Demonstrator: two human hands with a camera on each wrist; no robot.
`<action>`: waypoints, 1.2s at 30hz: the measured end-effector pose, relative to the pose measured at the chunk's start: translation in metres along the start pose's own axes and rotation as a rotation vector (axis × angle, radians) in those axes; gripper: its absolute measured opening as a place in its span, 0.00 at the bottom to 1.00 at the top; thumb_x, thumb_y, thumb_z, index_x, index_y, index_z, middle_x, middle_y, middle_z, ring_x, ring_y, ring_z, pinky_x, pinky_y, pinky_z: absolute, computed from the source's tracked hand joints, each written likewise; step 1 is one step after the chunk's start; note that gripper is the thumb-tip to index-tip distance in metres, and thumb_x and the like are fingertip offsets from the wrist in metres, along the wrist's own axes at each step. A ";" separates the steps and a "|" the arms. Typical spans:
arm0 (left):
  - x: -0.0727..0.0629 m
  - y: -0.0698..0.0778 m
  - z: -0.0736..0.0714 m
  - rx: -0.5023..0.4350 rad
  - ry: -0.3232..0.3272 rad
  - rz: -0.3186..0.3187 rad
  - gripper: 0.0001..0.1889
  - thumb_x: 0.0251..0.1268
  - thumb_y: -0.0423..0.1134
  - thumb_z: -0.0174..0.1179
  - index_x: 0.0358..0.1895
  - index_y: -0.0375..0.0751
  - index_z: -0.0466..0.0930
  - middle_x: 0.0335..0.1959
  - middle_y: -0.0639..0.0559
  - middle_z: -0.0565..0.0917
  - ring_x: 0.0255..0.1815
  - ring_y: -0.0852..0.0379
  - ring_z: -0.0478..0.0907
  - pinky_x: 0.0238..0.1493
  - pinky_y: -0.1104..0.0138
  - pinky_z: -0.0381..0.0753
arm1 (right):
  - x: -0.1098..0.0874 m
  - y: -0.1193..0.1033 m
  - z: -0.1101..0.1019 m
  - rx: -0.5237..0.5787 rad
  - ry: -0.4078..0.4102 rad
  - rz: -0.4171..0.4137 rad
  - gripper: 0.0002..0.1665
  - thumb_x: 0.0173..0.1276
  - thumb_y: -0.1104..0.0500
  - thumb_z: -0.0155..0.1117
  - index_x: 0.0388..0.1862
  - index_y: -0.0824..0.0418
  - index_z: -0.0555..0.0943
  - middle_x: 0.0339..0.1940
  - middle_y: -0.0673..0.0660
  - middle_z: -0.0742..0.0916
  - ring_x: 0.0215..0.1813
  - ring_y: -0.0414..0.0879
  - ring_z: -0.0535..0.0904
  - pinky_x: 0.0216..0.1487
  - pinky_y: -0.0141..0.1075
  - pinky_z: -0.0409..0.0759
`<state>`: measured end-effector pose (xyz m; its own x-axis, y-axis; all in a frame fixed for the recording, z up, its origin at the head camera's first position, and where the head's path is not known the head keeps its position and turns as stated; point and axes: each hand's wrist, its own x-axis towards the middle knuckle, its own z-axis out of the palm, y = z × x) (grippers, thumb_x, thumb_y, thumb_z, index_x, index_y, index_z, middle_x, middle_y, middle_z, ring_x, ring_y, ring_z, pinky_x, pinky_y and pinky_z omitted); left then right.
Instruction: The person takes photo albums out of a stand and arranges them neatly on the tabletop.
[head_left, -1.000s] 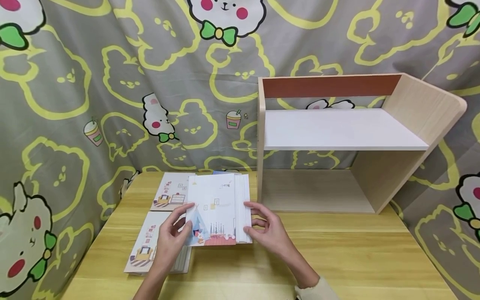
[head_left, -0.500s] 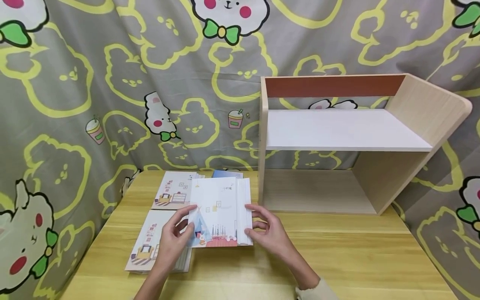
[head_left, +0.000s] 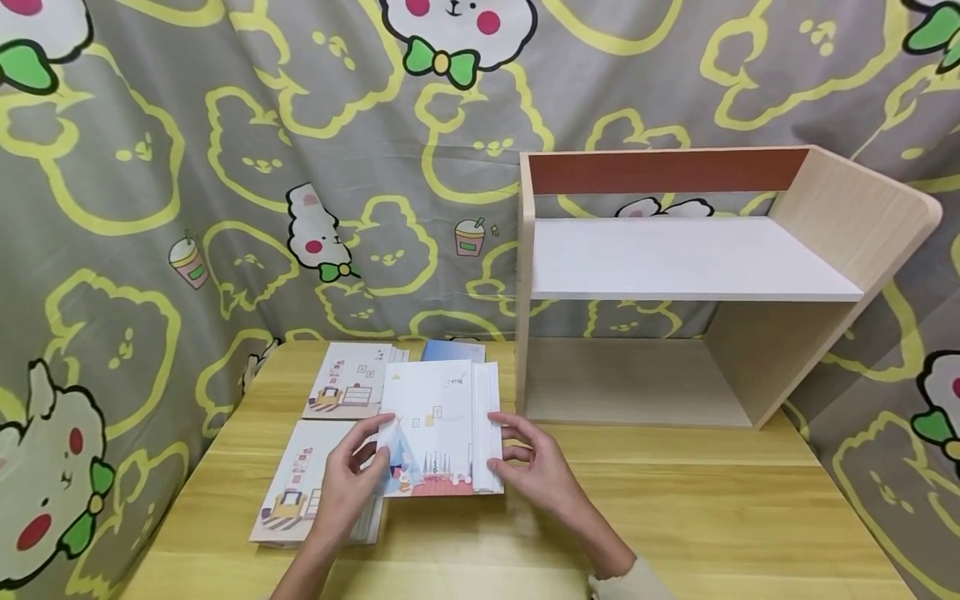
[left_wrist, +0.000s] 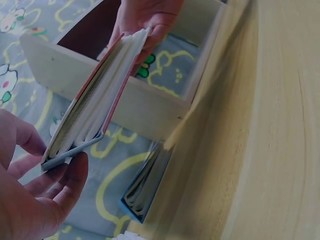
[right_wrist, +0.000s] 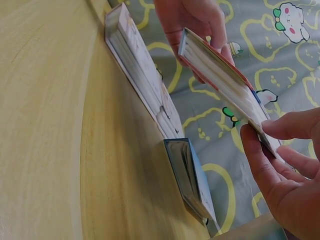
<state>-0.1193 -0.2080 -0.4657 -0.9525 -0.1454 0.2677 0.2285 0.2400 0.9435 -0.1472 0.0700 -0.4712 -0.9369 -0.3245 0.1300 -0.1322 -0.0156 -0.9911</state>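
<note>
Between both hands, raised over the table, is a white photo album (head_left: pixel 426 433) with a blue tent drawn on its cover. My left hand (head_left: pixel 348 483) pinches its left edge, thumb on the near side. At the opposite edge, my right hand (head_left: pixel 540 462) grips the album's loose-looking page side with thumb and fingers. The left wrist view shows the album (left_wrist: pixel 95 105) from below, its pages slightly fanned between red-edged covers. Two similar albums with a yellow armchair picture, a near one (head_left: pixel 296 483) and a far one (head_left: pixel 348 383), lie to the left.
A blue album (head_left: pixel 453 350) lies at the back of the wooden table (head_left: pixel 675 517), partly hidden behind the held one. To the right stands a two-tier wooden shelf (head_left: pixel 690 258) with a white upper board. A patterned grey curtain (head_left: pixel 247 167) hangs behind and along the left side.
Both hands have brought the held album slightly nearer and lower, uncovering more of the blue album behind it. Their grip stays the same.
</note>
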 end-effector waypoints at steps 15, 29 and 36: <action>-0.002 -0.010 0.001 0.016 -0.005 -0.025 0.21 0.66 0.20 0.57 0.61 0.37 0.82 0.63 0.44 0.80 0.58 0.52 0.75 0.57 0.76 0.77 | -0.001 0.003 0.000 -0.017 -0.020 0.038 0.35 0.61 0.75 0.70 0.69 0.68 0.75 0.51 0.67 0.81 0.43 0.52 0.84 0.44 0.36 0.87; -0.005 -0.019 0.004 0.046 -0.031 -0.104 0.22 0.65 0.20 0.59 0.61 0.37 0.82 0.63 0.44 0.80 0.59 0.50 0.76 0.57 0.74 0.77 | 0.001 0.013 -0.002 -0.182 -0.039 0.024 0.35 0.59 0.76 0.71 0.67 0.68 0.76 0.48 0.64 0.83 0.42 0.50 0.84 0.40 0.33 0.86; -0.007 -0.020 0.004 0.082 -0.039 -0.125 0.22 0.65 0.21 0.59 0.61 0.39 0.82 0.63 0.45 0.80 0.58 0.50 0.75 0.56 0.74 0.77 | 0.000 0.014 -0.001 -0.227 -0.051 0.027 0.34 0.59 0.74 0.73 0.66 0.67 0.77 0.47 0.62 0.85 0.42 0.49 0.83 0.38 0.32 0.85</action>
<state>-0.1176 -0.2081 -0.4869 -0.9799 -0.1424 0.1396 0.0916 0.3005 0.9494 -0.1490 0.0709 -0.4848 -0.9241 -0.3697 0.0967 -0.1824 0.2044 -0.9617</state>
